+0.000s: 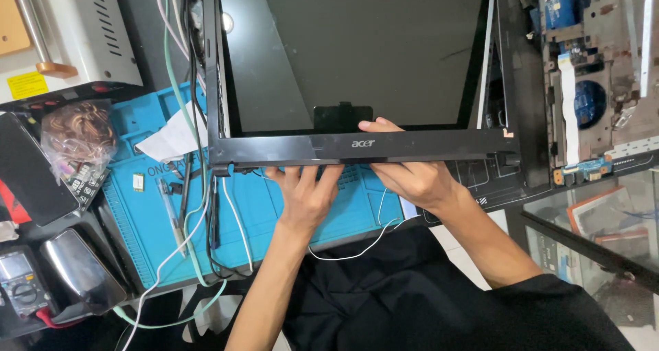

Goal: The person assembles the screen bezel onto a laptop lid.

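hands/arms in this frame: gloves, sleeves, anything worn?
Both hands are bare: no gloves on the left hand or the right hand, and no rings, watch or bands visible. Both forearms are uncovered as far as they show. A black short sleeve starts on the right upper arm; the same black garment covers the torso below.

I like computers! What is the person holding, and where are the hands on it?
Both hands, left hand and right hand, hold a laptop screen by its bottom edge, fingers under it, right thumb on the black frame.
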